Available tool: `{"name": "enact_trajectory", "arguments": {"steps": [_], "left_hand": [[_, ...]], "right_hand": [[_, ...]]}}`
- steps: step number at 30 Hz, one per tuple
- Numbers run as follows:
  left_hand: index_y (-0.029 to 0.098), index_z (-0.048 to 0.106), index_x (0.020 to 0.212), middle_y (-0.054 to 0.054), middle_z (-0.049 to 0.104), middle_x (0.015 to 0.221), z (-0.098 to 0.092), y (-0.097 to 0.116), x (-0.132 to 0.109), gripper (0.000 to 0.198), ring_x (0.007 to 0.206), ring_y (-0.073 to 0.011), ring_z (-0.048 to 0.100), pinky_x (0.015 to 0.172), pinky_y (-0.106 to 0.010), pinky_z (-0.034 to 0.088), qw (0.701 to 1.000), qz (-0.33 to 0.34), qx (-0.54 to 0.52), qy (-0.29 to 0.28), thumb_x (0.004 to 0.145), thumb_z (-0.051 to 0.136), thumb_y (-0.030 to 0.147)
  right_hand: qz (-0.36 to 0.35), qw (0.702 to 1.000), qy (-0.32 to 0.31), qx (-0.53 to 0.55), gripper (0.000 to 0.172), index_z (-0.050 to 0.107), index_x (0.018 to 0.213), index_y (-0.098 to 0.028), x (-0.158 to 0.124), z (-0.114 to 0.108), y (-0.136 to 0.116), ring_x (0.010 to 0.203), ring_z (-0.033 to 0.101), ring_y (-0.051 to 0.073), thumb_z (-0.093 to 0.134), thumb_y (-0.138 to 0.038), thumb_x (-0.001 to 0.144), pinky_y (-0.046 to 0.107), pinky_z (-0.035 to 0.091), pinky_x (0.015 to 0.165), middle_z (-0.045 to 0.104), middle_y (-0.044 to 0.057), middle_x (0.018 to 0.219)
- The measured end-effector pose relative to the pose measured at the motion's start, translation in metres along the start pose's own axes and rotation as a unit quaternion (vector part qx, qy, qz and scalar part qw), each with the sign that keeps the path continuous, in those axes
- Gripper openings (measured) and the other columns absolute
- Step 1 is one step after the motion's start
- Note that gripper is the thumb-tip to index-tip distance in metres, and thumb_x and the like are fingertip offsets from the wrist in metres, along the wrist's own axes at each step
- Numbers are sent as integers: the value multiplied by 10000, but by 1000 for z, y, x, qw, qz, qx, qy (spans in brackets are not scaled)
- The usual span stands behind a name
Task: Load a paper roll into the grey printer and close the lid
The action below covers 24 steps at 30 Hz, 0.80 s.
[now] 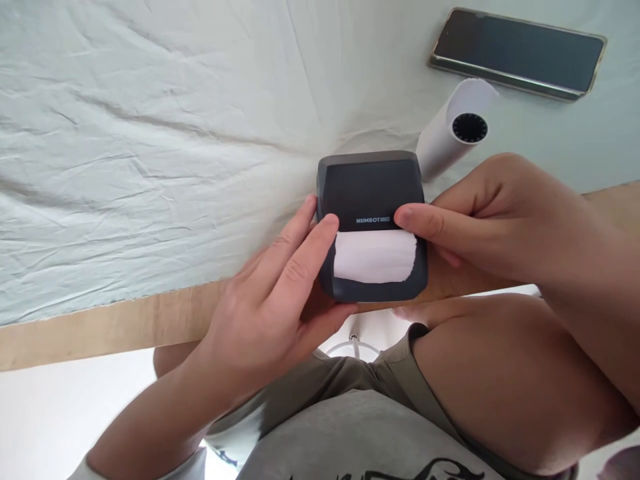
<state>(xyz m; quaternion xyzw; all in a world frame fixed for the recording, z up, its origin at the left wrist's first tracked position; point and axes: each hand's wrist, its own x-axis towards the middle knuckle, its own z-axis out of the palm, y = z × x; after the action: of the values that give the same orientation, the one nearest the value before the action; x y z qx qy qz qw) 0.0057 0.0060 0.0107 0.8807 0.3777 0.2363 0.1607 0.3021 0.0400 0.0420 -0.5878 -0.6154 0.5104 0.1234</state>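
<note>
Between my two hands is a dark label printer [373, 190] with "NIIMBOT" lettering on its lid. A torn-edged strip of white paper [375, 257] sticks out of its slot and lies over the front part. My left hand [273, 293] grips the printer's left side, two fingers along the edge and the thumb near the bottom corner. My right hand [480, 213] is closed on the right side, thumb on the lid beside the lettering, other fingers mostly hidden underneath. Just behind the right hand lies a white paper roll [445, 143] with a black core, its loose end curling up.
A smartphone [520, 50] in a case lies at the back right, screen dark. Wrinkled pale cloth [150, 133] covers the table, whose bare wooden edge [115, 327] runs along the front. My legs [500, 373] are close below that edge.
</note>
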Motion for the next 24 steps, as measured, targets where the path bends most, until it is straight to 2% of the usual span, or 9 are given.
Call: {"name": "enact_trajectory", "arguments": {"steps": [2, 5, 8, 10, 14, 18, 21, 24], "left_hand": [[350, 140, 1932, -143, 554, 1893, 1, 5, 0, 934, 1497, -389, 798, 1203, -521, 743, 1000, -18, 12, -17, 1207, 702, 525], [360, -33, 1941, -117, 589, 1869, 5, 10, 0, 1001, 1531, -379, 769, 1201, -500, 747, 999, -27, 42, -7, 1233, 629, 610], [368, -59, 1947, -112, 640, 1825, 8, 12, -1, 1048, 1530, -382, 768, 1176, -491, 761, 998, -22, 53, 15, 1221, 648, 633], [358, -61, 1952, -107, 731, 1732, 7, 13, 0, 1099, 1418, -374, 844, 1100, -465, 786, 998, -33, 52, 19, 1200, 686, 648], [374, -20, 1955, -30, 869, 1527, 3, 11, 4, 1071, 1203, -333, 928, 987, -456, 805, 997, -72, 35, -2, 1197, 671, 682], [318, 170, 1941, -37, 907, 1433, 4, 4, 5, 1011, 1186, -313, 932, 1040, -443, 798, 998, -66, 13, 3, 1172, 619, 796], [312, 240, 1918, -103, 832, 1590, 8, 0, 2, 1029, 1318, -342, 894, 1066, -457, 800, 998, -67, -5, 15, 1132, 656, 830], [374, 187, 1916, -103, 670, 1800, 11, -1, -2, 1039, 1504, -372, 798, 1152, -539, 772, 993, -101, -54, 22, 1120, 622, 880]], "right_hand": [[12, 999, 2, -45, 896, 391, 527, -178, 2, -1, 2, 408, 226, 30, 609, -893, 1021, 248, 90, 382, 282, 3, 477], [-14, 992, 22, -121, 950, 422, 576, -176, 5, 1, 5, 426, 319, 50, 441, -1007, 1037, 249, 225, 371, 376, 31, 520], [-68, 982, 75, -158, 1045, 365, 557, -179, 6, 6, 8, 420, 341, 58, 188, -1098, 1021, 283, 226, 362, 405, 49, 498], [-94, 976, 109, -164, 1053, 310, 543, -179, 6, 10, 12, 404, 296, 51, 115, -1104, 1006, 308, 185, 362, 363, 45, 467], [-124, 972, 116, -160, 1017, 307, 566, -185, 7, 15, 18, 426, 253, 54, 147, -1065, 1050, 335, 138, 396, 320, 35, 474], [-125, 972, 119, -157, 1006, 307, 553, -203, 9, 13, 16, 415, 256, 71, 168, -1067, 1049, 352, 142, 408, 319, 28, 462], [-109, 978, 62, -164, 924, 413, 582, -203, 6, 7, 11, 411, 363, 81, 348, -975, 1085, 329, 216, 409, 416, 18, 466], [-80, 983, 25, -163, 786, 532, 614, -189, -1, 3, 2, 427, 413, 72, 525, -813, 1091, 294, 243, 413, 461, 10, 485]]}}
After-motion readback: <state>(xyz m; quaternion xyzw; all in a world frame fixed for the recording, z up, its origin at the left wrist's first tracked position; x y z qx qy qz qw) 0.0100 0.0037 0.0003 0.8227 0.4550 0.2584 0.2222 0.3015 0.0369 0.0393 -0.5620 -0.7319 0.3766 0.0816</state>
